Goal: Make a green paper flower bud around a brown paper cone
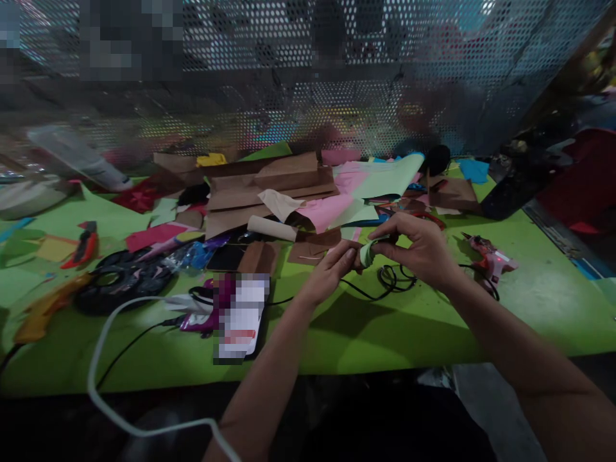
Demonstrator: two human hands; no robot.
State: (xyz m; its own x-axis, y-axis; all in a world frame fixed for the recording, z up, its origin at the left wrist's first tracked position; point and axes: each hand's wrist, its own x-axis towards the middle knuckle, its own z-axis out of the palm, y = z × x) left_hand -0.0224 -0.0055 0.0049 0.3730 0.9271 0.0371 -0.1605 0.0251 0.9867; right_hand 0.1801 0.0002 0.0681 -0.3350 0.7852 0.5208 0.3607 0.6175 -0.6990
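Both of my hands meet over the middle of the green table point(539, 308). My left hand point(331, 269) and my right hand point(419, 249) pinch a small pale green strip of paper point(368, 251) between their fingertips; it looks curled or rolled. The fingers of both hands are closed on it. Just below the hands a black cable point(391, 280) lies coiled on the table. A pink glue gun point(489, 259) rests right of my right wrist.
Brown, pink and pale green paper sheets point(308, 190) are piled behind the hands. A cardboard tube point(272, 227), a red cutter point(85, 245), black scissors-like tools point(120, 277), a white cable point(110, 359) and a phone-like object point(240, 316) lie left. A perforated screen point(308, 96) closes the back.
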